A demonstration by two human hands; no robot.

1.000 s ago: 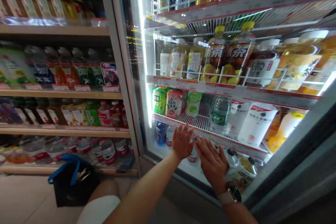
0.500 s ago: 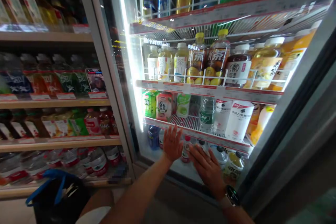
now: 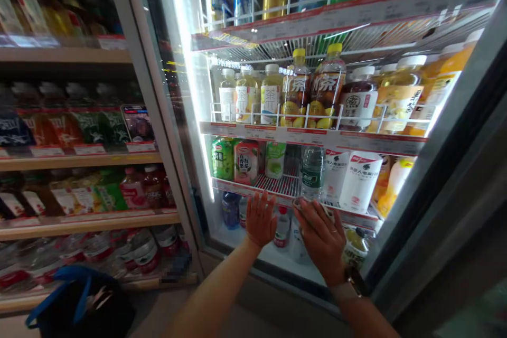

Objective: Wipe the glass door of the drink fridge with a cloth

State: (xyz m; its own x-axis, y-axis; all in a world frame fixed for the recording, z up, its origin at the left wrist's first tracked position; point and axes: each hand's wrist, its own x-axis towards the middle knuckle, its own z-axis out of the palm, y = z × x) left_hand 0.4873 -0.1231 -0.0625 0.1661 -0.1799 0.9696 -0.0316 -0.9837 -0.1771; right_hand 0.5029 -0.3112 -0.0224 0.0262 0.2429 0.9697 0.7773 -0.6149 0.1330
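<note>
A glass-fronted drinks cooler stands in front of me, its shelf edge (image 3: 312,134) lined with price labels. My left hand (image 3: 261,220) is raised flat at the lower shelf's height, fingers stretched and nothing in it. To its right, my right hand (image 3: 320,235) has its fingers together over something pale, whose edges show at the fingertips; I cannot make out what it is. A dark watch (image 3: 355,281) is on the right wrist. Just above that hand stands a clear bottle with a green label (image 3: 312,173). A red-capped bottle (image 3: 282,227) shows between the hands.
Open shelves of bottles, with a wooden edge (image 3: 91,224), are on the left. A phone (image 3: 138,124) leans on one of them. A black bag with blue handles (image 3: 95,309) is at the lower left. The cooler's dark frame (image 3: 439,169) slants along the right.
My right hand has moved up and to the right, away from my left hand, with the pale thing under its fingers. My left hand has hardly moved.
</note>
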